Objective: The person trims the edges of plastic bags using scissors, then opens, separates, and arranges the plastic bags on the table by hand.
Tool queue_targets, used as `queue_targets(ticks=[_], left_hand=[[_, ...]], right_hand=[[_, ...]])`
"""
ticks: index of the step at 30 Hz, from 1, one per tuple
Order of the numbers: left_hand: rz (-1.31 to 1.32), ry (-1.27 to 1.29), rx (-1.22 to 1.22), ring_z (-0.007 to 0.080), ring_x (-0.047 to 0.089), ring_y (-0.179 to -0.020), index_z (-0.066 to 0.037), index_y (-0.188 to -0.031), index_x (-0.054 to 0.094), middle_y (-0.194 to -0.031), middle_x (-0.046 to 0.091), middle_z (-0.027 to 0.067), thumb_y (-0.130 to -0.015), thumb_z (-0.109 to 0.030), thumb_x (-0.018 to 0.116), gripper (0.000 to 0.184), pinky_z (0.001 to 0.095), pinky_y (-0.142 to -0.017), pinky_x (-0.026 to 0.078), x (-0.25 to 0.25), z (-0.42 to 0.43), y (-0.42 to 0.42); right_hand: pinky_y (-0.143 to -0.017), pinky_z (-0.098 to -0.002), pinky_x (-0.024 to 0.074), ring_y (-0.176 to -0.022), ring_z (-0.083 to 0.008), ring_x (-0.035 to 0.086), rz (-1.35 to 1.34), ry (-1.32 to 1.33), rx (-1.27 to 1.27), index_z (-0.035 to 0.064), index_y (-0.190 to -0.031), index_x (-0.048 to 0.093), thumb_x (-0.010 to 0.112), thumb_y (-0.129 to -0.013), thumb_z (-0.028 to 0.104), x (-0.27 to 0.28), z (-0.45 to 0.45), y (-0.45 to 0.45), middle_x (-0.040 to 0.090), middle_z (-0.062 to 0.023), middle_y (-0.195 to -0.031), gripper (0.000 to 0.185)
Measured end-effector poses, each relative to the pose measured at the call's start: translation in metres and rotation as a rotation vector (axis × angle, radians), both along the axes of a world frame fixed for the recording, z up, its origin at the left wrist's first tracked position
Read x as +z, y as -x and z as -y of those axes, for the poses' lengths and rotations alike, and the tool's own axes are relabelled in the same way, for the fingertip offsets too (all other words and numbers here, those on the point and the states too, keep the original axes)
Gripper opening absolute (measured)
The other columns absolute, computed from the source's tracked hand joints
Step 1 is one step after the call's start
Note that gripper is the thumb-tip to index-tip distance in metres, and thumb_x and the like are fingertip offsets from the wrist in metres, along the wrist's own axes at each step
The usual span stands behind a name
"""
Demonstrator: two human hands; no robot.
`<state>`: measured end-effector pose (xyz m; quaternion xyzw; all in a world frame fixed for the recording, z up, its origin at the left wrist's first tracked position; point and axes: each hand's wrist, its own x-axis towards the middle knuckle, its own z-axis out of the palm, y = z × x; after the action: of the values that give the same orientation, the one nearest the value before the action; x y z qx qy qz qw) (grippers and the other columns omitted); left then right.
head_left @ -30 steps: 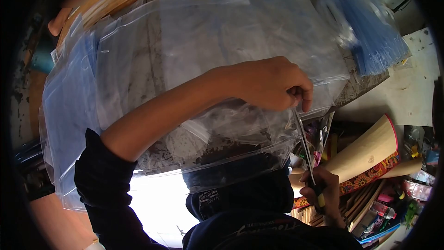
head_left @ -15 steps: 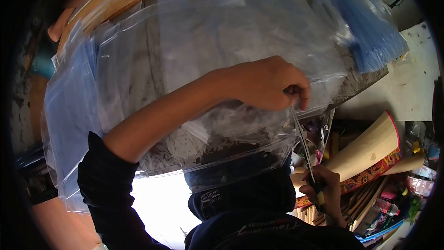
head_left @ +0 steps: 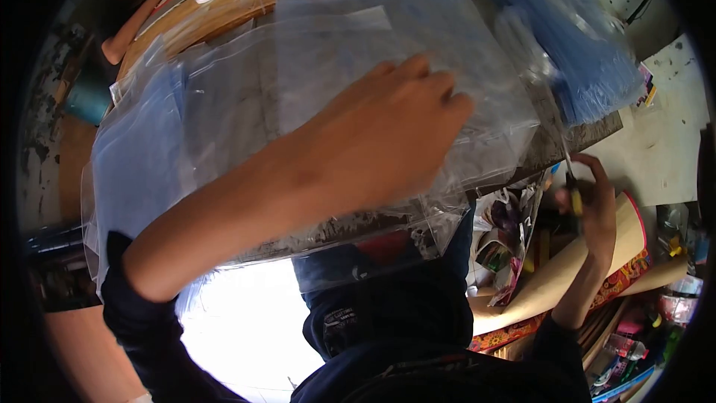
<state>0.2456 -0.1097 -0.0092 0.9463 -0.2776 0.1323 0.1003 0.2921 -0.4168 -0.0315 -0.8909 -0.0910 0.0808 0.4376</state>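
Left hand: the person's bare left hand [head_left: 406, 123] is over the plastic with fingers curled; I cannot tell whether it pinches anything.
Right hand: the bare right hand [head_left: 599, 213] is closed around the black-and-yellow handle of metal-bladed scissors [head_left: 573, 185].
Clear sheets: thin, see-through, flat plastic sheets [head_left: 335, 56] lie beneath and beyond the left hand, on a dark, worn tabletop [head_left: 544, 151].
Handling: likely light and limp, slick against one another, quick to crease.
Where to hold: probably best pinched at an edge or corner, with a flat palm steadying the middle.
Scissors' handling: rigid; best held by the handle, as now.
Bundle: bluish, fringed plastic strips [head_left: 593, 52] lie beyond the right hand's grip.
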Motion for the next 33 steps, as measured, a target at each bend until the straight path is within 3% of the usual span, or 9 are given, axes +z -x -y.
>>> queue_targets(ticks=[4, 5, 9, 14, 17, 19, 22, 27, 33], left_hand=[[-0.186, -0.073, 0.205, 0.0269, 0.053, -0.090, -0.001, -0.093, 0.056, -0.091, 0.053, 0.0123, -0.068, -0.014, 0.068, 0.031, 0.0406, -0.079, 0.043, 0.031, -0.006, 0.081], [-0.240, -0.124, 0.283, 0.0269, 0.053, -0.093, -0.001, -0.099, 0.056, -0.098, 0.054, 0.0145, -0.070, -0.018, 0.065, 0.034, 0.0398, -0.083, 0.041, 0.034, -0.004, 0.103], [-0.322, -0.107, 0.484, 0.0267, 0.051, -0.104, -0.002, -0.109, 0.054, -0.113, 0.052, 0.0162, -0.063, -0.030, 0.072, 0.057, 0.0459, -0.090, 0.037, 0.009, 0.033, 0.157], [-0.100, -0.005, 0.486, 0.0330, 0.043, -0.117, -0.001, -0.120, 0.046, -0.127, 0.043, 0.0219, -0.068, -0.044, 0.065, 0.070, 0.0509, -0.097, 0.029, -0.035, 0.071, 0.118], [-0.035, 0.029, 0.569, 0.0363, 0.039, -0.121, 0.001, -0.121, 0.046, -0.129, 0.040, 0.0240, -0.069, -0.045, 0.062, 0.071, 0.0522, -0.098, 0.026, -0.045, 0.082, 0.081], [0.004, 0.016, 0.608, 0.0377, 0.038, -0.122, 0.001, -0.120, 0.046, -0.129, 0.040, 0.0250, -0.069, -0.045, 0.062, 0.070, 0.0524, -0.099, 0.025, -0.054, 0.082, 0.069], [-0.049, 0.062, 0.639, 0.0372, 0.041, -0.119, 0.001, -0.118, 0.049, -0.126, 0.043, 0.0257, -0.073, -0.042, 0.058, 0.063, 0.0509, -0.099, 0.025, -0.072, 0.080, 0.062], [0.208, -0.160, 0.665, 0.0303, 0.053, -0.109, -0.004, -0.112, 0.054, -0.116, 0.054, 0.0198, -0.080, -0.036, 0.038, 0.049, 0.0427, -0.093, 0.031, -0.092, 0.078, 0.060], [0.267, -0.217, 0.640, 0.0261, 0.057, -0.103, -0.008, -0.110, 0.056, -0.111, 0.058, 0.0151, -0.081, -0.034, 0.034, 0.045, 0.0416, -0.089, 0.033, -0.096, 0.075, 0.058]], right_hand=[[-0.050, -0.0220, 0.0386, -0.052, -0.0087, 0.051, 0.145, 0.319, -0.016, 0.0030, -0.100, 0.047, 0.063, -0.074, 0.004, 0.005, -0.024, -0.036, 0.056, -0.0065, -0.060, 0.030], [-0.052, -0.0295, 0.0424, -0.052, -0.0216, 0.056, 0.242, 0.402, 0.015, 0.0029, -0.096, 0.047, 0.062, -0.075, 0.004, 0.004, -0.031, -0.039, 0.058, -0.0131, -0.063, 0.026], [-0.060, -0.0459, 0.0426, -0.069, -0.0391, 0.057, 0.431, 0.578, 0.126, 0.0016, -0.097, 0.050, 0.060, -0.075, 0.004, -0.001, -0.050, -0.040, 0.059, -0.0198, -0.073, 0.024], [-0.062, -0.0396, 0.0451, -0.078, -0.0334, 0.058, 0.752, 0.741, 0.102, 0.0043, -0.099, 0.054, 0.057, -0.078, 0.001, 0.013, -0.065, -0.023, 0.056, -0.0191, -0.095, 0.022], [-0.062, -0.0380, 0.0454, -0.079, -0.0310, 0.057, 0.665, 0.446, 0.314, 0.0035, -0.098, 0.054, 0.061, -0.075, 0.001, 0.026, -0.092, 0.005, 0.055, -0.0176, -0.097, 0.025], [-0.065, -0.0393, 0.0440, -0.078, -0.0324, 0.053, 0.360, 0.173, 0.616, 0.0014, -0.094, 0.053, 0.064, -0.072, 0.004, 0.020, -0.104, 0.013, 0.052, -0.0152, -0.085, 0.025], [-0.064, -0.0370, 0.0450, -0.075, -0.0302, 0.053, 0.331, 0.255, 0.728, 0.0005, -0.090, 0.053, 0.066, -0.070, 0.006, 0.010, -0.112, 0.006, 0.052, -0.0142, -0.082, 0.025], [-0.059, -0.0359, 0.0459, -0.071, -0.0286, 0.054, 0.339, 0.299, 0.710, 0.0008, -0.082, 0.055, 0.065, -0.070, 0.004, 0.008, -0.120, 0.000, 0.053, -0.0115, -0.075, 0.016], [-0.057, -0.0335, 0.0460, -0.070, -0.0264, 0.054, 0.401, 0.373, 0.810, 0.0018, -0.077, 0.053, 0.063, -0.063, 0.003, 0.009, -0.127, -0.008, 0.052, -0.0100, -0.073, 0.017]])
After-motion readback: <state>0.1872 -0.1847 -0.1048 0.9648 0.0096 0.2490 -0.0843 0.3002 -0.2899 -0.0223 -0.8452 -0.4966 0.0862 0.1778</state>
